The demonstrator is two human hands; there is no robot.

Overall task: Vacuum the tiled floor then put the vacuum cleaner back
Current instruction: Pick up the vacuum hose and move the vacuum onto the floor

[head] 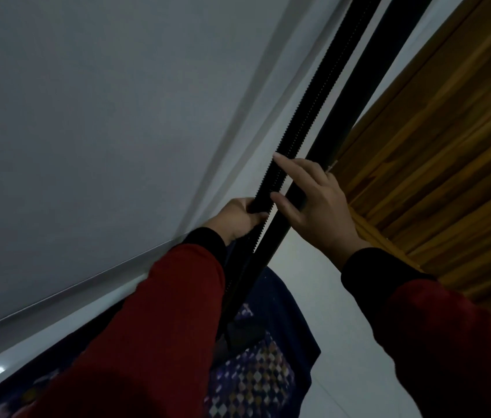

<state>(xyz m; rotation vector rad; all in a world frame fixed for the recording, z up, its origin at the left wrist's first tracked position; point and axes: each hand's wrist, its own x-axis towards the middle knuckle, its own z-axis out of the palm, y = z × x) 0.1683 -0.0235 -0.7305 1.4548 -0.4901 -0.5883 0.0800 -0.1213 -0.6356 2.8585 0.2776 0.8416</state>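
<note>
The vacuum cleaner shows as two black parts running from the top right down to the centre: a ribbed hose point(313, 107) and a smooth rigid tube point(367, 86) beside it. My left hand point(238, 217) grips the ribbed hose near its lower stretch. My right hand point(316, 203) lies over the smooth tube, thumb and fingers curled round it, with the index finger stretched out along the hose. The vacuum's body and floor head are out of view. Pale tiled floor point(313, 282) shows below the hands.
A grey-white wall point(102, 116) with a pale skirting strip point(57, 300) fills the left. A wooden door point(449, 146) stands at the right, close to the tube. My patterned dark clothing point(262, 372) is at the bottom centre.
</note>
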